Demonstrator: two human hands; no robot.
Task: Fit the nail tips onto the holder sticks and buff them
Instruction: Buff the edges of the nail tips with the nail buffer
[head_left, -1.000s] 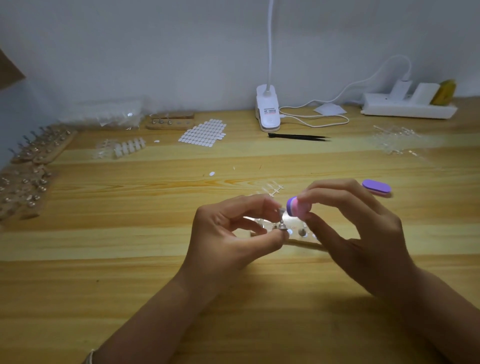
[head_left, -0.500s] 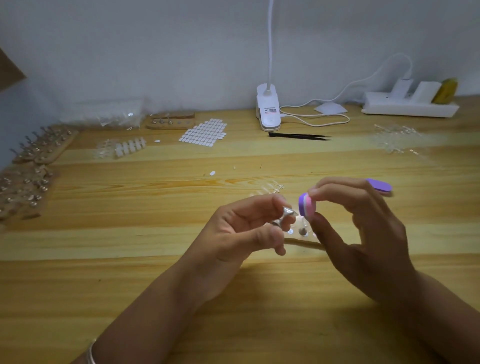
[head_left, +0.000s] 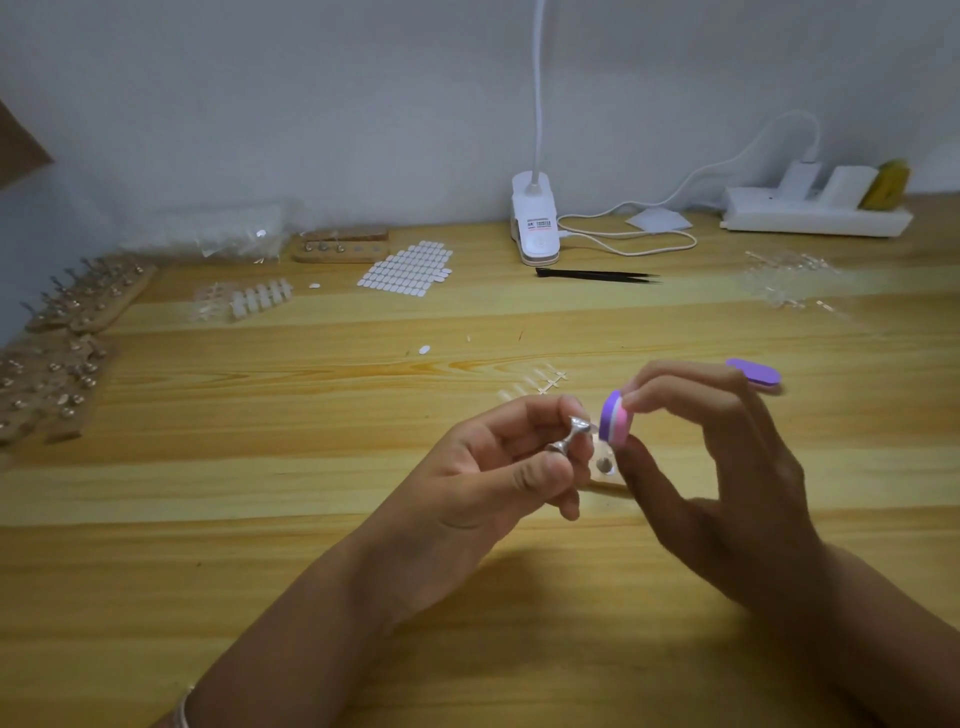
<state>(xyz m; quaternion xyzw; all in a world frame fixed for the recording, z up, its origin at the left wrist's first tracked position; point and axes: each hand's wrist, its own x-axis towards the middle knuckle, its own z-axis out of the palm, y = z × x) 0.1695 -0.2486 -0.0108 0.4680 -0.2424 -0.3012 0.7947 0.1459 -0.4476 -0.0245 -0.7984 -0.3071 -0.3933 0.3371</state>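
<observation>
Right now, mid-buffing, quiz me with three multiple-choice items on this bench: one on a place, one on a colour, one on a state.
1. Where do the black tweezers lie?
A. on the table, just in front of the clip lamp's base
B. under the left-hand grip
C. in the right-hand grip

2. What colours is the buffer block in the right-hand grip?
A. green and yellow
B. black
C. purple and pink

3. What is the left-hand grip doing?
A. lying flat on the table
B. pinching a metal holder stick
C. holding the tweezers

Answers:
1 A: they lie on the wood just before the lamp's clip.
2 C: a purple face over a pink layer shows between the fingertips.
3 B: thumb and fingers curl round the silver stick.
</observation>
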